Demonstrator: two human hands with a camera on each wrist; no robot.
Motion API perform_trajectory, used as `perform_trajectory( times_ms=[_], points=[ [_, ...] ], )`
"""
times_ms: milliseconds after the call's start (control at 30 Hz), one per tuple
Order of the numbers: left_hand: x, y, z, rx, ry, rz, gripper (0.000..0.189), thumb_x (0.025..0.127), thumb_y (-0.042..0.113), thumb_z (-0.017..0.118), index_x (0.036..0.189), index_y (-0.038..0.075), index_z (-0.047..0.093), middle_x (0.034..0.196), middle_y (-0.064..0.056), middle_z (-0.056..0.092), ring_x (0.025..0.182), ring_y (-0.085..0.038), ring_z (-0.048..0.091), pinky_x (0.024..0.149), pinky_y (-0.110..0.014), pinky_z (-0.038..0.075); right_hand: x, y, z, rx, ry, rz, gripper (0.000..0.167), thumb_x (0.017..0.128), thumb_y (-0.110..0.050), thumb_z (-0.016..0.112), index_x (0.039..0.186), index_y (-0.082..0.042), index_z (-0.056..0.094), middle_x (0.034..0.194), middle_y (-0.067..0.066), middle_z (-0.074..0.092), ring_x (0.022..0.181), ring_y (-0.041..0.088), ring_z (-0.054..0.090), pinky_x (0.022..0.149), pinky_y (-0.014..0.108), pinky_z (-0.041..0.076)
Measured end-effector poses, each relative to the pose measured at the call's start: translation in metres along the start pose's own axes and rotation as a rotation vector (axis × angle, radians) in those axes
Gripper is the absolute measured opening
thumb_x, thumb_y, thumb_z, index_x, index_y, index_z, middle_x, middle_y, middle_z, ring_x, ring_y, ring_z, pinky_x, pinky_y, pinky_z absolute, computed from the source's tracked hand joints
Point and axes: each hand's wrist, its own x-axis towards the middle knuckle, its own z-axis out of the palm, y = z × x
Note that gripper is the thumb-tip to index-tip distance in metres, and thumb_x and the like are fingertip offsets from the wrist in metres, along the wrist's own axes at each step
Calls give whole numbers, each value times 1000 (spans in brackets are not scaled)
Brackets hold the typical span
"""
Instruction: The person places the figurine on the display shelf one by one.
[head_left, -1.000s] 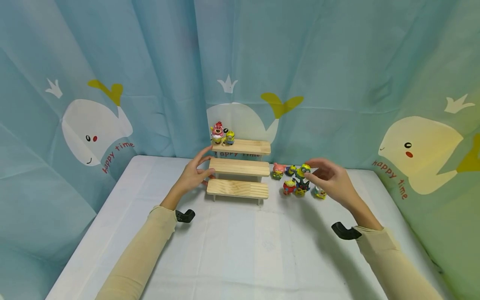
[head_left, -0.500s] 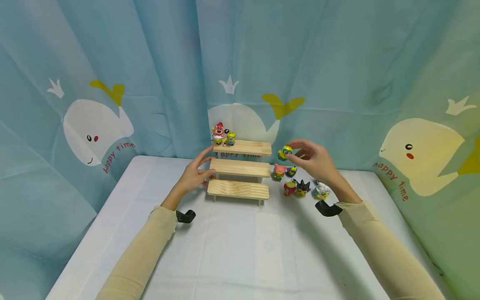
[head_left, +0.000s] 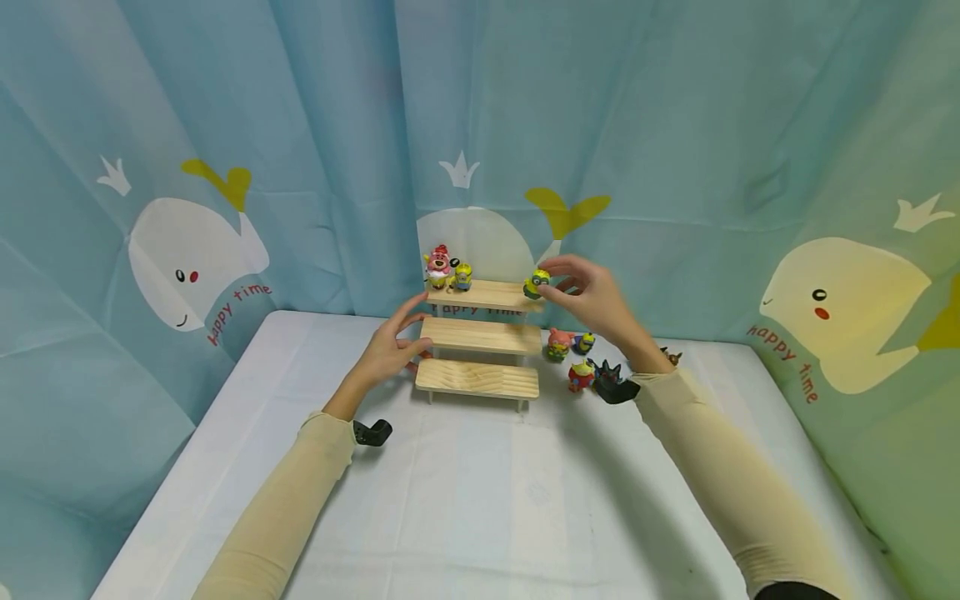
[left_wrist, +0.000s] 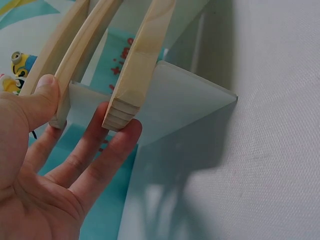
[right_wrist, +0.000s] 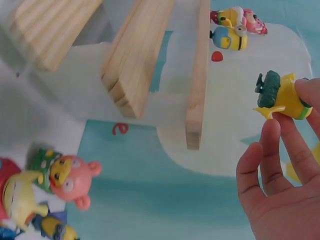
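Observation:
A three-tier wooden display shelf (head_left: 480, 336) with pale side panels stands on the table. My left hand (head_left: 386, 350) holds its left end; in the left wrist view the thumb (left_wrist: 46, 90) lies against one board and fingertips touch the lowest. My right hand (head_left: 588, 296) pinches a one-eyed yellow minion figurine (head_left: 536, 284) in green clothing between thumb and fingers. In the head view it overlaps the right end of the top board; the right wrist view shows it tipped sideways (right_wrist: 287, 97). On that board's left end stand a pink bear figurine (head_left: 438, 268) and a blue-overalled minion (head_left: 462, 277).
Right of the shelf, several figurines stand on the white-covered table (head_left: 487, 500): a pink one (head_left: 558, 343), a small minion (head_left: 584, 342), a red-suited one (head_left: 581, 375) and a dark-eared one partly hidden. A brown one (head_left: 671, 357) peeks past the right wrist. A blue whale-print curtain (head_left: 337, 167) hangs behind.
My right hand has lifted the green-clothed minion from the group and carried it left and up to the top board. My left hand has stayed at the shelf.

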Motion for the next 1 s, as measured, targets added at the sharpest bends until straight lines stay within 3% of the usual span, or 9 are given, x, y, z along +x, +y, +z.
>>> perform_trajectory(
  times_ms=[300,600,867,1000],
  points=[
    [0,-1,0,-10,-6,0,77,100,19,69,162,41,28,163,-23,33,94,-43,74,66,-63,60,22,0,24,29,-3,19,37,98,-19,74,133,-8,66,131,13,68,95,31,67,76,34,57],
    [0,1,-1,-29,-12,-36,80,101,14,68,164,36,25,164,-21,32,85,-41,75,70,-69,57,36,-1,47,33,-4,61,36,99,-18,72,134,-11,65,131,15,67,94,32,66,70,35,56],
    [-8,25,0,-42,-24,-34,77,101,11,67,165,26,27,162,-25,32,81,-40,74,72,-71,55,45,-3,66,-7,-2,67,34,99,-16,71,132,-12,66,130,16,67,89,30,68,67,36,57],
    [-8,27,1,-51,-25,-24,77,101,10,67,164,26,27,162,-27,31,80,-43,74,72,-71,55,47,-6,72,0,6,67,33,99,-14,72,132,-11,67,128,15,68,87,30,68,68,37,57]
  ],
)
